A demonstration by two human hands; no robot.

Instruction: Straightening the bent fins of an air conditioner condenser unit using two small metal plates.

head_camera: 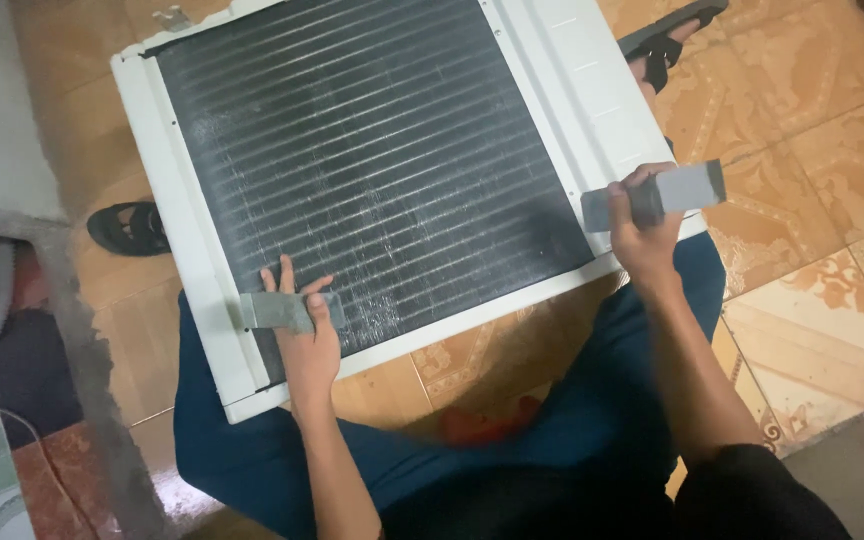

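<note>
The finned coil panel (372,150) rests on the person's lap. The left hand (304,335) pinches a grey pad (287,310) against its lower edge, mid-wipe by my reading; the right hand (642,225) clasps a grey block (657,195) just off the panel's side. Next, the pad needs light, fin-aligned strokes.

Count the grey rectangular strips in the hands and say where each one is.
2. One grey strip lies under the left hand on the finned coil panel, near its lower left corner. The other grey strip is gripped in the right hand off the panel's right edge.

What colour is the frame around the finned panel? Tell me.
White, seen in the head view: the frame borders the dark finned panel.
</note>
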